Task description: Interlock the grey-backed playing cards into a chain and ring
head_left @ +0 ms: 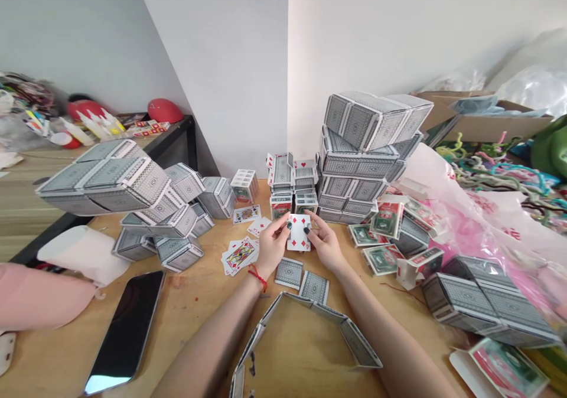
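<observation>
A playing card (298, 234), the four of diamonds, is held face up between both hands over the table. My left hand (275, 241) pinches its left edge between thumb and fingers. On the card's right edge, my right hand (326, 241) grips in the same way. Just below lie two cards with patterned grey backs, one a folded-looking card (289, 273) and the other a back-up card (314, 287). Nearest me stands an open ring of joined cards (305, 303). Loose face-up cards (240, 255) lie left of my left hand.
Stacked card-covered blocks rise at the right (358, 162) and left (106, 179). Behind my hands stand small card boxes (282, 204). A black phone (126, 330) lies at left. Opened card packs (383, 259) and pink plastic (469, 221) crowd the right side.
</observation>
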{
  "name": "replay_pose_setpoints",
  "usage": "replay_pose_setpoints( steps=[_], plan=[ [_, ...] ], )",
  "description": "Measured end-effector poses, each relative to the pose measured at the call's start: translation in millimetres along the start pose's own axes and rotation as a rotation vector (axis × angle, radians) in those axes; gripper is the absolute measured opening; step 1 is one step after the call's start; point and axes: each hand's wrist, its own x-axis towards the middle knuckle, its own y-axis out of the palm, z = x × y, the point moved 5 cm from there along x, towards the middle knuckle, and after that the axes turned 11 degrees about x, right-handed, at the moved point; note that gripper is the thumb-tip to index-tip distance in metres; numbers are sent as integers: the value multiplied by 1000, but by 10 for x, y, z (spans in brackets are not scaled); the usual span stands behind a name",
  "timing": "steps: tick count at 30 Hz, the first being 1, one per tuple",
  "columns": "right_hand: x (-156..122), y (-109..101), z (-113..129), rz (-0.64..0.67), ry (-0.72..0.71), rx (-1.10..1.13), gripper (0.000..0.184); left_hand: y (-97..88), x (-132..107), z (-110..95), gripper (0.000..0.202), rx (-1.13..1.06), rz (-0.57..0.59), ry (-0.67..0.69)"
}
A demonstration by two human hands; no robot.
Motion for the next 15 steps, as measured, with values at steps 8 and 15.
replay_pose_setpoints(
  steps=[8, 15],
  plan=[
    [0, 4, -49, 19, 68, 69, 35, 23, 5, 58, 39, -118, 16, -97],
    [-2, 1, -48, 22, 39, 23, 35, 76, 6, 105, 30, -144, 54, -128]
  ],
)
